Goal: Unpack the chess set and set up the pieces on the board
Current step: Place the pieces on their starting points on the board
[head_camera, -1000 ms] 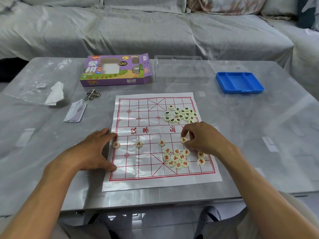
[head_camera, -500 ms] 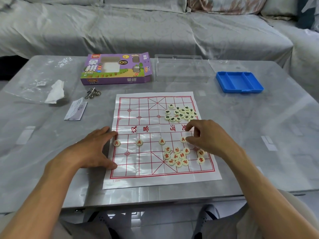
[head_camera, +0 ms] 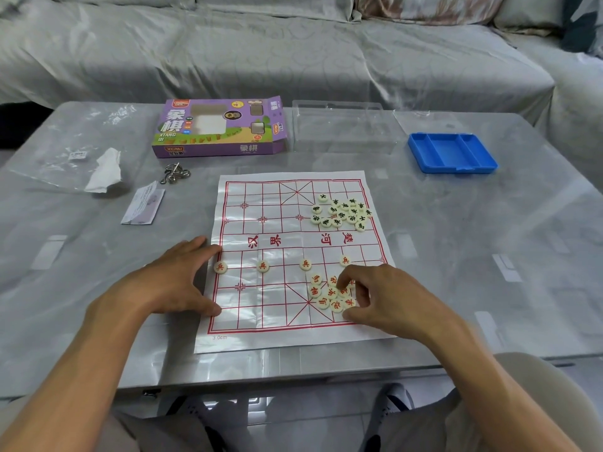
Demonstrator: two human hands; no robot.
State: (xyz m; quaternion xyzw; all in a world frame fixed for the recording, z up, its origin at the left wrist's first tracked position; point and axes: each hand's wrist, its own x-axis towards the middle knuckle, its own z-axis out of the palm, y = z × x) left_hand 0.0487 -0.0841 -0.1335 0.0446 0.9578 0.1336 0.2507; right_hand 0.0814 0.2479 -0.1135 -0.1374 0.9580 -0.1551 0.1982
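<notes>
Table (head_camera: 456, 256) clutter first: purple box (head_camera: 219, 127) far left-centre, clear plastic case (head_camera: 342, 125) beside it on the right, blue tray (head_camera: 452, 152) further right. Left side: clear bag (head_camera: 65, 151) w/ crumpled white paper (head_camera: 104, 171), metal ring puzzle (head_camera: 174, 173), small leaflet (head_camera: 143, 203). Sofa (head_camera: 293, 53) behind table.

Paper board (head_camera: 261, 308) lies flat, centre of table. Black-lettered pieces (head_camera: 342, 212) heaped in far right part of board. Four red pawns (head_camera: 263, 266) in a row on near half, spaced apart, leftmost at the board's left edge line. Red-lettered pile (head_camera: 329, 293) near right, partly hidden by right hand.

Left hand (head_camera: 169, 282): palm down, fingers spread straight, index and thumb tips pressing board's left edge; holds nothing. Right hand (head_camera: 385, 298): over the red pile, fingers curled down, tips among the pieces; cannot tell if it's pinching one, view blocked by fingers. Both forearms bare, coming in from bottom corners.
</notes>
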